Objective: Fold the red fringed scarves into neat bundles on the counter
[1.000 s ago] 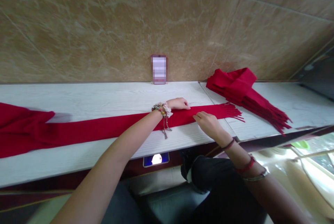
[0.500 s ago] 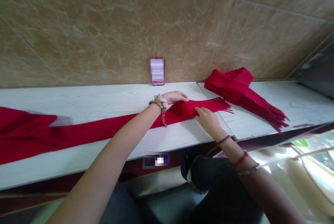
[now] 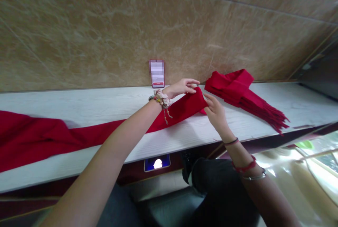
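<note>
A long red scarf stretches across the white wood-grain table, with a wider loose part at the far left. Both of my hands grip its right end, which is raised off the table and turned under. My left hand pinches the far corner of this fold. On the near corner, the fingers of my right hand are closed. The fringe of this scarf is hidden beneath the fold. A second red scarf, knotted with its fringe spread out, lies to the right of my hands.
A phone with a lit screen leans on the brown tiled wall behind the table. Below the front edge lies a dark blue device with a bright round spot. A dark panel stands at the far right.
Both hands have lifted the scarf's right end and folded it under. The fringe, spread flat on the table before, is now out of sight. My left hand has moved up slightly.
</note>
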Action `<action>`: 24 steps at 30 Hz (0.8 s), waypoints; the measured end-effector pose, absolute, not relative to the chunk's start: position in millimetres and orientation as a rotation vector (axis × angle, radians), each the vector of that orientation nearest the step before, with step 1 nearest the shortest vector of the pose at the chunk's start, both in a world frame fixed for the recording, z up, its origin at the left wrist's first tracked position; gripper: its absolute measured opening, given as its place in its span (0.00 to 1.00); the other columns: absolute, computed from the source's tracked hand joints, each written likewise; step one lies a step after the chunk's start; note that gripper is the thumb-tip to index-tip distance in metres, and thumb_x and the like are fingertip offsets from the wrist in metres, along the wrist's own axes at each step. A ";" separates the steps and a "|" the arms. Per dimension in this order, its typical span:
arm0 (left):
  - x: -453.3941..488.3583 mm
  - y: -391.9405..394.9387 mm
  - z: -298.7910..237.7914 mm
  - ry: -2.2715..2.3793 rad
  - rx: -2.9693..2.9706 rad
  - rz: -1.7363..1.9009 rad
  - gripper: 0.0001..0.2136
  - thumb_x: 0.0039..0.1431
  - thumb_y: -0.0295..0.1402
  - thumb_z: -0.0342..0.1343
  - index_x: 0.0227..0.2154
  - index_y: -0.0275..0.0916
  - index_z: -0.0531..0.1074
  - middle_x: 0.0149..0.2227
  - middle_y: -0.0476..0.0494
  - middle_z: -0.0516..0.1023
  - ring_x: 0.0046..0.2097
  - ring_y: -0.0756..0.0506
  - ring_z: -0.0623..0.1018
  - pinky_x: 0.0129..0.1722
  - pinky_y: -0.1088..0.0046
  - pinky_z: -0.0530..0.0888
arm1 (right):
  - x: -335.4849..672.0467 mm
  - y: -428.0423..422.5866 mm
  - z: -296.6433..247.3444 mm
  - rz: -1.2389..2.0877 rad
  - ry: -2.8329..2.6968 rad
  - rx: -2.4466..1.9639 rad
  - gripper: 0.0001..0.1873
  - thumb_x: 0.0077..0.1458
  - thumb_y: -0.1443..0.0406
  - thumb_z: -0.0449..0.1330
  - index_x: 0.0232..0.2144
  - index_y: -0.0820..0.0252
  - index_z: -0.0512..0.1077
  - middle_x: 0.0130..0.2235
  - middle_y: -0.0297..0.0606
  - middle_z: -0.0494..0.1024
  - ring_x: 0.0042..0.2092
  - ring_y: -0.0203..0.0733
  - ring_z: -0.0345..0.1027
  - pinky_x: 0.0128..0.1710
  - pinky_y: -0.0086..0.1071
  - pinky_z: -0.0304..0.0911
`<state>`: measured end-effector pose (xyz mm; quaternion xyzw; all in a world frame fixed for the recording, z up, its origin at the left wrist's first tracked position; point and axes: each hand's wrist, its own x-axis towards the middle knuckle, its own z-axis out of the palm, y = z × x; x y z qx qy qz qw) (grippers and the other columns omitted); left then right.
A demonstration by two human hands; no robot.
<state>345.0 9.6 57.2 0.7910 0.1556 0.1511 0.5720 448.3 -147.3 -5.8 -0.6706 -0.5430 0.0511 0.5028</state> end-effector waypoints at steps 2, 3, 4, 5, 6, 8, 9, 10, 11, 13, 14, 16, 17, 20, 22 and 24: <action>343.9 8.5 62.1 0.270 1.913 0.410 0.24 0.50 0.19 0.54 0.52 0.33 0.64 0.43 0.41 0.74 0.44 0.50 0.73 0.46 0.71 0.67 | 448.9 -148.4 1.9 0.312 -1.262 -1.501 0.26 0.52 0.67 0.47 0.55 0.60 0.58 0.49 0.45 0.73 0.48 0.42 0.68 0.43 0.38 0.66; 342.3 7.5 64.9 0.238 1.942 0.432 0.25 0.50 0.19 0.54 0.53 0.33 0.63 0.43 0.41 0.74 0.45 0.50 0.73 0.47 0.70 0.67 | 448.5 -149.2 5.9 0.368 -1.227 -1.465 0.25 0.53 0.65 0.47 0.55 0.60 0.58 0.49 0.46 0.73 0.48 0.43 0.68 0.43 0.38 0.66; 340.3 6.2 67.8 0.216 1.970 0.449 0.25 0.50 0.19 0.54 0.53 0.33 0.63 0.43 0.42 0.74 0.45 0.49 0.72 0.48 0.70 0.67 | 447.5 -150.1 9.8 0.397 -1.189 -1.445 0.24 0.54 0.62 0.48 0.54 0.61 0.59 0.48 0.46 0.73 0.48 0.43 0.68 0.43 0.39 0.66; 338.1 4.8 70.7 0.201 1.998 0.462 0.25 0.50 0.20 0.54 0.53 0.33 0.63 0.43 0.42 0.74 0.45 0.49 0.72 0.48 0.69 0.66 | 445.8 -150.8 13.4 0.396 -1.156 -1.439 0.24 0.54 0.60 0.49 0.53 0.61 0.61 0.46 0.46 0.74 0.46 0.43 0.69 0.42 0.39 0.67; 336.0 3.3 73.2 0.188 2.026 0.473 0.25 0.50 0.20 0.54 0.53 0.33 0.63 0.43 0.42 0.74 0.46 0.49 0.72 0.48 0.68 0.66 | 443.5 -151.2 16.6 0.362 -1.126 -1.452 0.25 0.53 0.58 0.51 0.52 0.62 0.63 0.44 0.46 0.75 0.44 0.43 0.70 0.42 0.38 0.67; 332.6 0.7 77.0 0.156 2.075 0.485 0.24 0.51 0.21 0.54 0.53 0.34 0.63 0.44 0.42 0.73 0.46 0.48 0.72 0.48 0.68 0.66 | 437.5 -151.4 22.0 0.228 -1.102 -1.522 0.25 0.49 0.57 0.56 0.48 0.63 0.66 0.40 0.45 0.77 0.41 0.44 0.72 0.40 0.38 0.67; 331.4 -0.3 77.9 0.139 2.089 0.493 0.24 0.50 0.21 0.54 0.53 0.34 0.64 0.44 0.42 0.73 0.46 0.48 0.71 0.48 0.68 0.66 | 434.2 -151.3 24.6 0.148 -1.111 -1.568 0.24 0.48 0.57 0.58 0.46 0.63 0.68 0.38 0.44 0.77 0.39 0.44 0.72 0.40 0.38 0.67; 330.4 -0.9 78.3 0.123 2.091 0.500 0.24 0.50 0.22 0.55 0.53 0.34 0.64 0.44 0.42 0.73 0.46 0.48 0.71 0.48 0.67 0.66 | 431.0 -151.3 27.1 0.071 -1.130 -1.612 0.22 0.47 0.59 0.58 0.44 0.63 0.70 0.37 0.44 0.78 0.38 0.44 0.72 0.39 0.39 0.67; 329.6 -1.2 78.1 0.111 2.083 0.510 0.24 0.50 0.23 0.55 0.52 0.34 0.65 0.44 0.43 0.74 0.46 0.48 0.71 0.48 0.67 0.66 | 428.0 -151.5 29.7 0.003 -1.151 -1.651 0.19 0.46 0.61 0.58 0.42 0.62 0.71 0.36 0.43 0.78 0.37 0.45 0.72 0.39 0.39 0.67; 328.0 -0.7 76.4 0.087 2.055 0.532 0.23 0.49 0.25 0.57 0.50 0.33 0.66 0.44 0.42 0.74 0.46 0.47 0.71 0.48 0.67 0.66 | 423.0 -152.7 35.4 -0.089 -1.187 -1.691 0.15 0.46 0.63 0.57 0.38 0.61 0.73 0.34 0.40 0.78 0.36 0.45 0.72 0.38 0.39 0.67; 327.1 -0.1 75.2 0.068 2.044 0.529 0.22 0.49 0.27 0.58 0.50 0.33 0.67 0.45 0.42 0.73 0.47 0.46 0.71 0.49 0.67 0.65 | 421.1 -153.6 38.3 -0.114 -1.199 -1.691 0.14 0.46 0.65 0.57 0.37 0.60 0.74 0.33 0.39 0.79 0.35 0.45 0.72 0.37 0.38 0.67; 324.8 1.6 72.3 0.015 2.027 0.468 0.22 0.49 0.33 0.59 0.49 0.35 0.68 0.48 0.42 0.72 0.49 0.46 0.70 0.50 0.68 0.65 | 418.6 -155.9 43.6 -0.139 -1.220 -1.668 0.13 0.45 0.66 0.57 0.36 0.60 0.74 0.32 0.38 0.79 0.34 0.45 0.73 0.36 0.37 0.67; 323.5 2.6 70.9 -0.011 2.015 0.407 0.23 0.49 0.35 0.60 0.49 0.36 0.68 0.49 0.42 0.71 0.50 0.45 0.70 0.50 0.68 0.65 | 418.1 -157.1 46.0 -0.138 -1.234 -1.647 0.13 0.45 0.66 0.58 0.36 0.60 0.74 0.31 0.37 0.79 0.34 0.44 0.73 0.35 0.37 0.67; 319.3 5.0 67.5 -0.020 1.971 0.212 0.24 0.47 0.40 0.61 0.48 0.36 0.69 0.46 0.42 0.74 0.47 0.44 0.72 0.47 0.67 0.67 | 418.7 -160.5 51.3 -0.129 -1.253 -1.585 0.12 0.45 0.67 0.58 0.34 0.60 0.74 0.31 0.37 0.79 0.34 0.44 0.73 0.35 0.36 0.68; 316.0 5.6 66.5 0.005 1.969 0.169 0.25 0.44 0.40 0.62 0.45 0.35 0.71 0.42 0.43 0.76 0.44 0.44 0.74 0.45 0.66 0.68 | 420.9 -161.9 53.3 -0.127 -1.245 -1.541 0.11 0.45 0.67 0.58 0.34 0.60 0.74 0.32 0.37 0.79 0.35 0.43 0.72 0.37 0.37 0.68; 311.8 5.3 65.3 0.005 1.994 0.176 0.23 0.42 0.38 0.64 0.43 0.35 0.72 0.40 0.44 0.77 0.44 0.44 0.74 0.45 0.67 0.68 | 424.2 -161.9 54.0 -0.121 -1.243 -1.501 0.10 0.45 0.67 0.58 0.34 0.60 0.74 0.33 0.37 0.78 0.36 0.43 0.72 0.39 0.38 0.67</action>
